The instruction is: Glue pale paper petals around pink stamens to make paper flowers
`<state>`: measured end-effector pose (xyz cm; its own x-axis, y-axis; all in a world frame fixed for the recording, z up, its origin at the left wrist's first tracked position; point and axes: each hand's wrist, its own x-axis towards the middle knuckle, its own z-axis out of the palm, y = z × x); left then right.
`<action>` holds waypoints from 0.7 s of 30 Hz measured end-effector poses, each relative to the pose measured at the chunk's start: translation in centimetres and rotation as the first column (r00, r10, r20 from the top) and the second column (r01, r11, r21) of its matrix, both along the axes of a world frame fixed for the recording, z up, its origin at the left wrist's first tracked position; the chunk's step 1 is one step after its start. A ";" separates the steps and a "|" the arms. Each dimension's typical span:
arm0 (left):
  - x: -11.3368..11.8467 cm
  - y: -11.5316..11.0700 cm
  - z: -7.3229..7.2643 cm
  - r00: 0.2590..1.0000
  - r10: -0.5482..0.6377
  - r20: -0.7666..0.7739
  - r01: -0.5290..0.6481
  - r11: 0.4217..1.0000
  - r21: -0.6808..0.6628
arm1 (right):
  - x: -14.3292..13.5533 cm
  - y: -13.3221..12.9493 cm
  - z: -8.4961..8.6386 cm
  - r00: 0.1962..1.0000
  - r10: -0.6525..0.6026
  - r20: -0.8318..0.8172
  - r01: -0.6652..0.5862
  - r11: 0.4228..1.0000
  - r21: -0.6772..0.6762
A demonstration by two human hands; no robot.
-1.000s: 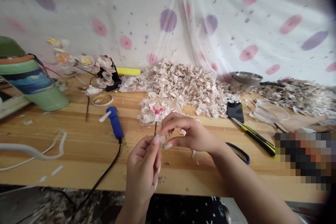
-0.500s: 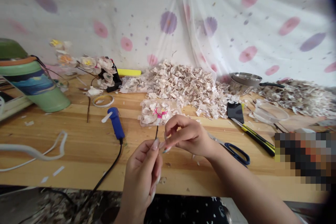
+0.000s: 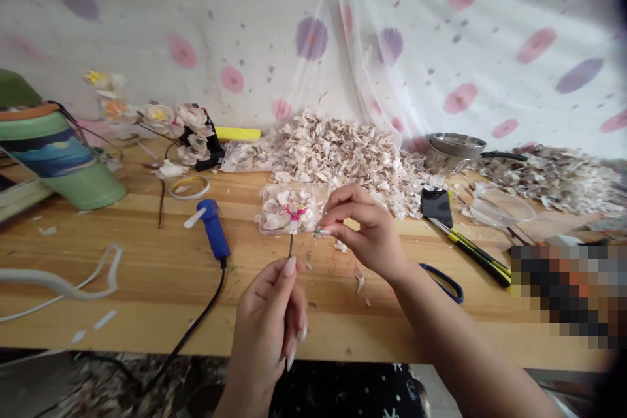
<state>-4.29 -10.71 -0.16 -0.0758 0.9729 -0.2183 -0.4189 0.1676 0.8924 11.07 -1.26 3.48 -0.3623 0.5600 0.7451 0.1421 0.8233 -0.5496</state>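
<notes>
My left hand [image 3: 274, 310] is closed round a thin dark stem [image 3: 291, 245], held upright. Bright pink stamens [image 3: 294, 213] fan out at its top, with a small white patch just below them. Behind the stamens lies a clear plastic box [image 3: 265, 225] with pale petals [image 3: 281, 201] in it. My right hand [image 3: 365, 228] is pinched, thumb against fingertips, just right of the stem top, by the box's front right corner. Whatever is between those fingertips is too small to make out.
A blue glue gun [image 3: 215, 232] lies left, its cord running over the edge. Scissors [image 3: 445, 284] lie partly under my right forearm, and a utility knife [image 3: 475, 255] beyond. Heaped pale petals [image 3: 343, 150], a tape roll [image 3: 190, 187] and a tilted green cup [image 3: 73, 157] stand about.
My right hand has moved up and away from my left fingers to the stem's top, beside the box. My left hand stays nearly in place on the stem.
</notes>
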 end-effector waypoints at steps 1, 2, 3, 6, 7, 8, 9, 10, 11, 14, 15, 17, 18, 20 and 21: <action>0.0 0.0 0.1 1.000 0.003 -0.019 -0.003 1.000 -0.007 | 0.0 0.1 0.0 1.000 -0.022 0.008 0.022 1.000 -0.018; 0.1 -0.1 0.1 0.999 0.013 -0.036 -0.013 1.000 -0.015 | 0.0 0.1 -0.1 0.999 -0.032 0.018 0.033 0.999 -0.032; 0.2 -0.1 0.3 0.998 0.026 -0.050 -0.027 0.999 -0.022 | 0.0 0.2 -0.2 0.999 -0.036 0.027 0.037 0.999 -0.039; 0.6 -0.3 0.8 0.994 0.066 -0.082 -0.069 0.997 -0.042 | -0.1 0.2 -0.4 0.998 -0.038 0.046 0.039 0.999 -0.032; 0.7 -0.4 0.9 0.993 0.076 -0.088 -0.080 0.996 -0.046 | -0.1 0.2 -0.4 0.998 -0.038 0.051 0.040 0.999 -0.024; 0.8 -0.5 1.1 0.992 0.081 -0.092 -0.085 0.995 -0.049 | -0.1 0.2 -0.4 0.998 -0.041 0.056 0.042 0.999 -0.016; 0.9 -0.5 1.2 0.992 0.081 -0.096 -0.086 0.995 -0.050 | -0.1 0.2 -0.4 0.997 -0.045 0.061 0.045 0.999 -0.007; 0.9 -0.5 1.2 0.992 0.082 -0.100 -0.087 0.995 -0.052 | 0.0 0.2 -0.4 0.997 -0.051 0.065 0.051 0.999 -0.001; 0.9 -0.6 1.3 0.991 0.083 -0.105 -0.088 0.995 -0.052 | 0.0 0.2 -0.4 0.996 -0.059 0.071 0.059 0.998 0.001; 0.9 -0.6 1.3 0.990 0.080 -0.118 -0.087 0.995 -0.054 | 0.0 0.2 -0.5 0.992 -0.088 0.089 0.089 0.996 -0.002; 0.9 -0.6 1.3 0.990 0.078 -0.120 -0.085 0.995 -0.055 | 0.0 0.2 -0.5 0.991 -0.096 0.094 0.096 0.995 0.000; 0.9 -0.7 1.2 0.990 0.076 -0.122 -0.084 0.995 -0.058 | 0.0 0.2 -0.5 0.990 -0.102 0.098 0.101 0.995 0.018; 0.9 -0.7 1.2 0.989 0.078 -0.123 -0.086 0.995 -0.059 | 0.0 0.1 -0.5 0.990 -0.104 0.098 0.101 0.994 0.030; 1.0 -0.7 1.1 0.989 0.081 -0.124 -0.089 0.994 -0.060 | 0.0 0.1 -0.6 0.989 -0.112 0.100 0.106 0.993 0.056; 1.0 -0.7 1.1 0.989 0.079 -0.124 -0.087 0.994 -0.061 | 0.0 0.1 -0.6 0.988 -0.120 0.101 0.113 0.991 0.070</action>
<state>-3.29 -11.38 0.90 -0.1860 0.9458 -0.2664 -0.3231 0.1972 0.9256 11.04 -1.14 2.92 -0.3754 0.5551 0.7423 0.2930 0.8309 -0.4731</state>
